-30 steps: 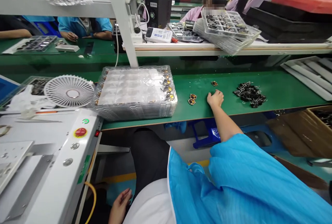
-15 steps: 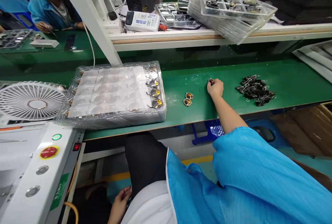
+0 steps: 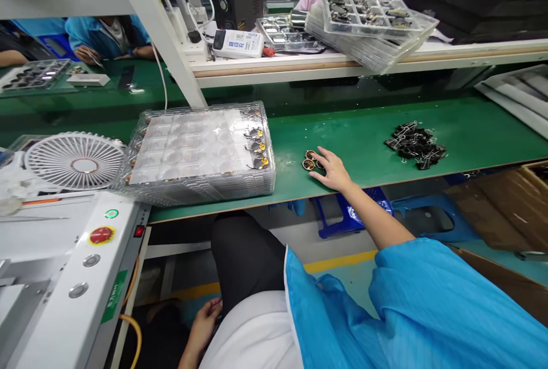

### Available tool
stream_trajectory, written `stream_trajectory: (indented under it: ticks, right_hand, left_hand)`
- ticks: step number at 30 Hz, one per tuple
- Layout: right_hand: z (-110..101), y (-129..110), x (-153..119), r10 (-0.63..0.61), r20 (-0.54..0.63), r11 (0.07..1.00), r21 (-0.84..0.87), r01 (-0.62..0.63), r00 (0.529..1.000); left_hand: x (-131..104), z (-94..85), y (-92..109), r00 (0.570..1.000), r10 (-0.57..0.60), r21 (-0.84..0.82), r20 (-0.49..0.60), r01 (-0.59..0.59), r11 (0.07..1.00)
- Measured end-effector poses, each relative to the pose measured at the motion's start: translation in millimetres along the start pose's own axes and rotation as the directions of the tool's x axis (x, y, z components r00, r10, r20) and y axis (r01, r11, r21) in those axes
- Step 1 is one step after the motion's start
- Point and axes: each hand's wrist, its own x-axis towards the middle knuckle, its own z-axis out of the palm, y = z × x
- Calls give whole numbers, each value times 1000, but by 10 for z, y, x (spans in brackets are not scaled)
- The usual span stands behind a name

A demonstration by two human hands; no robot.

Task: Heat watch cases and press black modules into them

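Observation:
My right hand [image 3: 333, 170] is over the green table, its fingers apart around a small group of round dark discs with gold rims [image 3: 309, 163]. The fingertips touch or nearly touch the discs, and the hand partly hides them. They look like round tinted lenses with yellow-orange reflections. Down beside my thigh, my left hand [image 3: 204, 323] has its fingers curled together; nothing shows in it. To the left lies a stack of clear plastic trays [image 3: 192, 186], with similar round pieces [image 3: 258, 147] in the right column of the top one.
A pile of black binder clips [image 3: 415, 145] lies to the right. At the left are a white fan [image 3: 83, 165] and a machine with a red button [image 3: 101, 235]. More compartment trays [image 3: 372, 15] overhang the shelf edge above. Across the bench, a person in blue [image 3: 103, 38] works.
My right hand has moved left and nearer, from a pinch on a small dark piece to spread fingers at the round discs. More discs show there now. My left hand stays low.

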Motion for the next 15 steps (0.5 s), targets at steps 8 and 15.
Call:
stream_trajectory:
  ticks: [8, 15]
  right_hand:
    - [168, -123, -31, 13, 6, 998, -65, -13, 1000]
    - [-78, 221, -374, 124, -88, 980, -144, -135, 988]
  left_hand:
    - [-132, -54, -67, 996, 22, -126, -85, -33, 992]
    - [-146, -50, -250, 994, 55, -149, -96, -69, 986]
